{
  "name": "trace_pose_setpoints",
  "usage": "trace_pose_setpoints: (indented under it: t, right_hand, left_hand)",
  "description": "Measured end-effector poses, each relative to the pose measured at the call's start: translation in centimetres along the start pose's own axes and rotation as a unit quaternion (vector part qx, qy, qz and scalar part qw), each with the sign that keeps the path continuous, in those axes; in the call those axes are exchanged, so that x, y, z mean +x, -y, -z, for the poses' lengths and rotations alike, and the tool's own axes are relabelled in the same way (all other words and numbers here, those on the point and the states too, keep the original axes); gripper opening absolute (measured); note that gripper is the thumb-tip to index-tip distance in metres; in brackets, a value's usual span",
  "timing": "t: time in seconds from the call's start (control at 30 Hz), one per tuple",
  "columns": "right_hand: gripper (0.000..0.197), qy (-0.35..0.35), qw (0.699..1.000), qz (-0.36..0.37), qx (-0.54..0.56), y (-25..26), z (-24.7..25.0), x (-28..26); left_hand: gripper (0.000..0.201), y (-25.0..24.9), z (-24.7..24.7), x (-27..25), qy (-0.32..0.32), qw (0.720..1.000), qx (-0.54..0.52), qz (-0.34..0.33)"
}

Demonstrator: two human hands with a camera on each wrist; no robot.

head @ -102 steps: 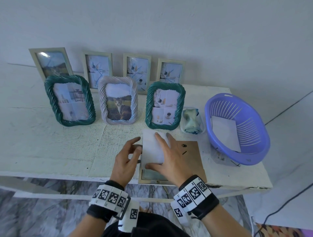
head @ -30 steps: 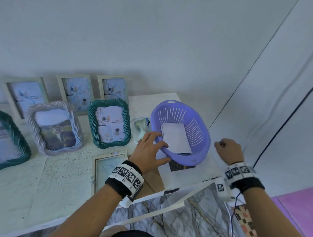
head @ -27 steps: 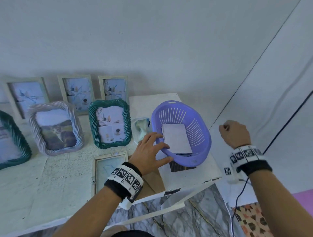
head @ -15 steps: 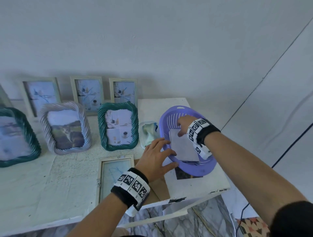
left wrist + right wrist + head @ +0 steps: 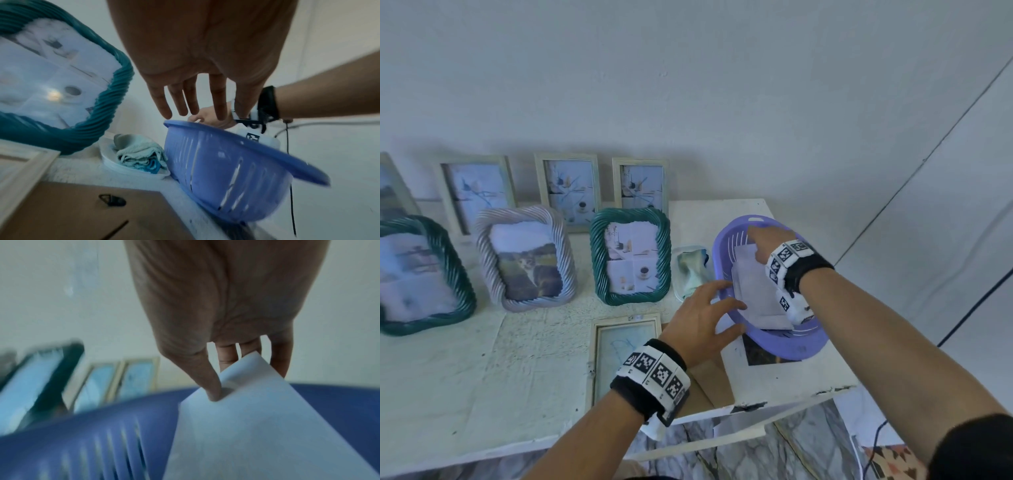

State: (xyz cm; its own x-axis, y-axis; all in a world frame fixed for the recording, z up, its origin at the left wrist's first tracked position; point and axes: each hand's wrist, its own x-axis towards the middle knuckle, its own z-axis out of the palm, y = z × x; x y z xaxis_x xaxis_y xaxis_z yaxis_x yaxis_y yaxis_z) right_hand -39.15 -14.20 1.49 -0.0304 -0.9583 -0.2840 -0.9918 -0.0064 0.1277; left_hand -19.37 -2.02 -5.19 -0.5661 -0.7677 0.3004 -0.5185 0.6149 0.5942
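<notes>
A purple slotted basket (image 5: pixel 784 346) stands at the table's right end with white sheets (image 5: pixel 756 294) lying in it. My right hand (image 5: pixel 760 240) reaches into the basket from the right. In the right wrist view it (image 5: pixel 236 379) pinches the far corner of the top white sheet (image 5: pixel 257 426) between thumb and fingers and lifts that corner. My left hand (image 5: pixel 722 308) is spread open, its straight fingers (image 5: pixel 185 105) touching the basket's near-left rim (image 5: pixel 205 128).
A wooden frame (image 5: pixel 625 346) lies flat beside a brown backing board (image 5: pixel 705 380). A dark photo (image 5: pixel 763 356) sticks out from under the basket. A dish with a cloth (image 5: pixel 691 270) sits left of it. Standing frames (image 5: pixel 631 257) line the back. The table's edge (image 5: pixel 791 394) is close.
My right hand swung in from off the table's right side into the basket and pinched the top sheet. The left hand stayed at the basket's rim.
</notes>
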Motion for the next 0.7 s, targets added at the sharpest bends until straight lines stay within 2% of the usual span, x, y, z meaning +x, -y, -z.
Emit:
trace_pose_setpoints:
  t: [0.07, 0.17, 0.3, 0.43, 0.53, 0.63, 0.7]
  right_hand:
    - [0.028, -0.037, 0.995, 0.003, 0.09, -0.8, 1.7, -1.1]
    - [0.027, -0.137, 0.969, 0.017, 0.206, -1.2, 4.9, -3.8]
    - [0.023, -0.227, 0.922, 0.067, 0.306, 0.0, 8.1, -8.7]
    - [0.021, -0.205, 0.887, 0.142, 0.389, 3.2, 8.0, -12.0]
    - [0.021, -0.203, 0.85, 0.186, 0.448, 5.5, 6.4, -13.1]
    - [0.028, -0.232, 0.799, 0.137, 0.538, 7.6, 3.3, -13.5]
    - [0.03, -0.185, 0.769, 0.069, 0.608, 9.1, 0.8, -13.9]
  left_hand:
    - [0.03, 0.1, 1.1, 0.0, -0.027, 0.998, -0.054, 0.034]
    - [0.023, 0.2, 3.4, 0.0, -0.094, 0.987, -0.11, 0.065]
    - [0.02, -0.1, 6.6, 0.1, -0.159, 0.952, -0.222, 0.138]
    - [0.027, -0.4, 9.3, -0.3, -0.18, 0.912, -0.321, 0.181]
    - [0.019, -0.2, 10.8, -1.8, -0.18, 0.884, -0.384, 0.198]
    - [0.016, 0.8, 11.6, -4.1, -0.197, 0.869, -0.396, 0.221]
    - [0.014, 1.7, 11.8, -5.9, -0.218, 0.853, -0.406, 0.245]
